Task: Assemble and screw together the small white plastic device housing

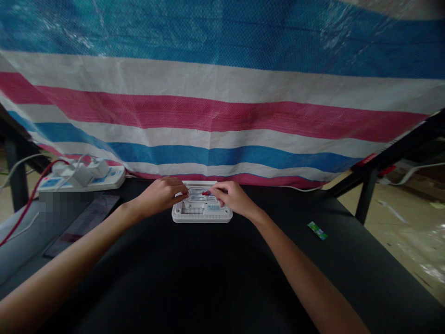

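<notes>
- At your 2 o'clock, a green packet (317,230) lies on the black table (333,269).
- At your 10, a phone (86,220) lies beside your left forearm.
- At your 12, the white case (195,211) sits between your hands.
- Your left hand (166,192) curls at its 10 o'clock; your right hand (232,197) curls at its 2, fingertips by a red piece (206,193). I can't tell whether either grips.
- Beyond the phone, a power strip (113,178) carries plugs.
- Farthest, at 12, hangs a striped sheet (212,111).

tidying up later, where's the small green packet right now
In the head view, the small green packet lies on the black tabletop, off to the right of the right hand.
</notes>
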A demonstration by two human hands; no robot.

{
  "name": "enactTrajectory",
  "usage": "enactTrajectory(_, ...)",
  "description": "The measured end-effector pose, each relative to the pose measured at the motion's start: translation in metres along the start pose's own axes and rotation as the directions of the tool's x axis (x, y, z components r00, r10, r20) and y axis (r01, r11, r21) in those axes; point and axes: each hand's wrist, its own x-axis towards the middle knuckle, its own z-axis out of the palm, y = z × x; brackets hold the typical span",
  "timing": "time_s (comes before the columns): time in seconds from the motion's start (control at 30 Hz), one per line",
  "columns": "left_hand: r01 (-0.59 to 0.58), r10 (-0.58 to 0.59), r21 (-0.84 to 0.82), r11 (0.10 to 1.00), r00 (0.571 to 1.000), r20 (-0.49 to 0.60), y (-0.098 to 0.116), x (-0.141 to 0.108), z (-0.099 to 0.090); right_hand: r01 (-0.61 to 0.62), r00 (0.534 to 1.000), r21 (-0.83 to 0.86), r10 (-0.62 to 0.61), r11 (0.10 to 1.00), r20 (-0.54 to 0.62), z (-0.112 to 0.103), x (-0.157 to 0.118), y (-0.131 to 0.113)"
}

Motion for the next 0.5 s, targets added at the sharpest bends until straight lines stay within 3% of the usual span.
enactTrajectory(0.5,-0.007,0.007,-0.009,1.000,1.000,0.006,-0.0016,-0.0012,0.0034,0.009,1.000,-0.042,-0.010,0.999,-0.008,0.0005,0.0000,-0.0002)
